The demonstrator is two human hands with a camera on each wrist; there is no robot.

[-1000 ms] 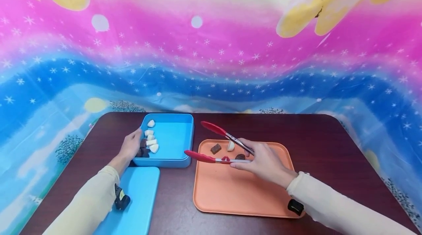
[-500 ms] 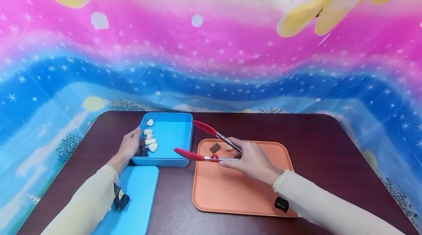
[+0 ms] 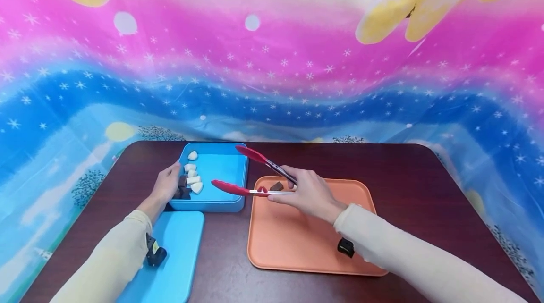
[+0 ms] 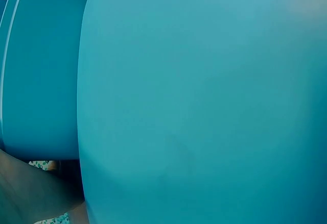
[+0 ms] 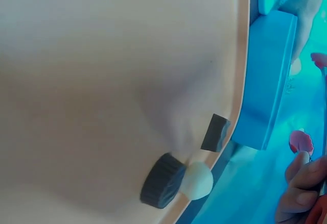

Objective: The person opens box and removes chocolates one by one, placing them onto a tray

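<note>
My right hand grips metal tongs with red tips over the orange tray. The tips stand spread apart with nothing between them, the lower one reaching over the right side of the blue box. At that box's left wall, my left hand holds on, some fingers hidden. Inside, white pieces and dark chocolate-like pieces lie along the left. A brown block sits at the tray's far edge. In the right wrist view, a ribbed dark chocolate touches a rounded white piece.
A flat light-blue lid lies in front of the box, under my left forearm. Everything stands on a dark brown table. Behind it hangs a patterned cloth in pink and blue.
My right hand has carried the tongs left, from over the tray toward the box, tips still apart. It now hides the ribbed and white pieces in the head view. My left hand stays put.
</note>
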